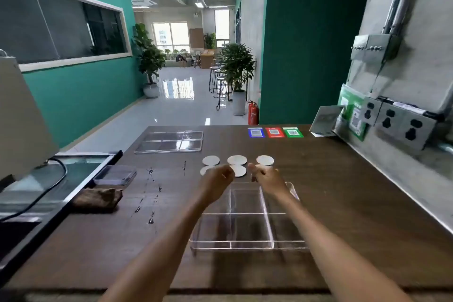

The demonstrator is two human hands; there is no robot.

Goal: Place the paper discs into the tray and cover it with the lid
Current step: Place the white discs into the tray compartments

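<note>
Spanning the view: dark wood tabletop (343, 203). Far left, clear lid (169, 142) lying flat; near the left edge, small lidded plastic box (115, 174) with a brown cloth (98, 198) just in front; far edge, blue, red and green cards (275, 132). Clear divided tray (247, 228), centre, partly crossed by both forearms. White round paper discs (237, 160), flat, just beyond the tray. Left hand (218, 179) and right hand (267, 176), fingers loosely curled above the nearer discs; whether either touches a disc cannot be told.
</note>
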